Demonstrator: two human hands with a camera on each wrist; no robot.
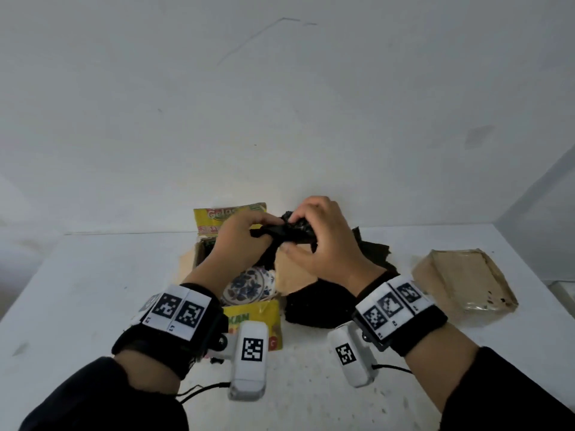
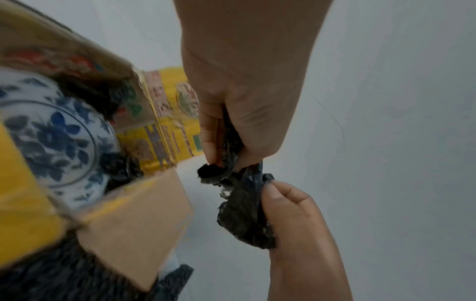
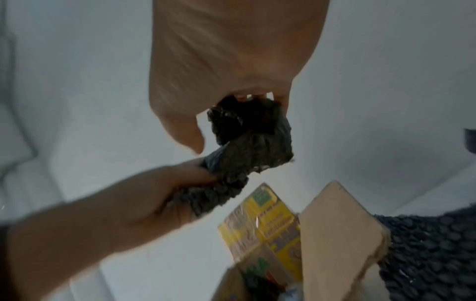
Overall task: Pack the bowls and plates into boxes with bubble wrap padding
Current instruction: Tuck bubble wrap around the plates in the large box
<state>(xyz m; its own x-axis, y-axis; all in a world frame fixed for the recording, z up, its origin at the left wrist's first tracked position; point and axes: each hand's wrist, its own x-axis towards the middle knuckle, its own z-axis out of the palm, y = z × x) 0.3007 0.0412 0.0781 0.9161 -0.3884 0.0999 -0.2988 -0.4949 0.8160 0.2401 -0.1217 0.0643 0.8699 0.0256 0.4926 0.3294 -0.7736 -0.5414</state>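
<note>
The left hand [image 1: 245, 236] curls its fingers around one end of a crumpled wad of black bubble wrap [image 1: 291, 230], thumb and fingers pinching the twisted material; in the left wrist view the wad [image 2: 244, 211] hangs out below that pinch. Directly beneath this hand stands an open yellow printed cardboard box [image 1: 258, 315], flaps spread outward, and inside it lies a white plate with a blue floral pattern [image 1: 245, 286], with dark wrap showing at its edge. The right hand [image 1: 323, 241], just beside the left and touching the same wad, closes its fingertips over the other end from above, thumb underneath. The wad is held in the air above the far right corner of the box, between the two hands. Below and behind the right hand, a larger sheet of black bubble wrap [image 1: 314, 306] lies on the white table [image 1: 93, 290], touching the box's right flap. Further right, well apart from the grip, a flat clear plastic package [image 1: 463, 279] rests on the table.
</note>
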